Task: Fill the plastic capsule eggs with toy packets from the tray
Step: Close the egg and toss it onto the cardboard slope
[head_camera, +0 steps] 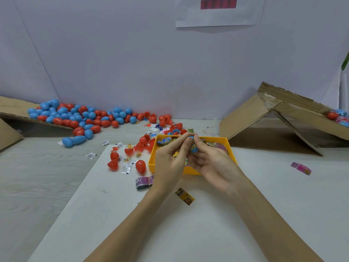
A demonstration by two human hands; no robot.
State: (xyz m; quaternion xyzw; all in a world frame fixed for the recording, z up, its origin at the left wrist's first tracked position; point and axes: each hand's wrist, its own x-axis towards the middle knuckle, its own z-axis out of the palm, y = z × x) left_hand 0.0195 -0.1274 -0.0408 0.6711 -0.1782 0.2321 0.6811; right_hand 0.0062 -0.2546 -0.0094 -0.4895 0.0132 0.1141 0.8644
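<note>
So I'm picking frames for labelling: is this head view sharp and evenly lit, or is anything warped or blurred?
Head view: soft, even light, faint shadows, no glare. Wide-angle warp bends the wall seams and the cardboard box at the edges. The blue egg half between the left hand and right hand is slightly soft; packet print is unreadable.

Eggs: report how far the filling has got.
Done, it seems: closed eggs lie in the box at far right, though their contents cannot be seen. In hand: both the left hand and right hand hold a blue egg over the yellow tray. Left: packets remain in the tray, a large pile lies at far left, and open red halves sit by the tray.
</note>
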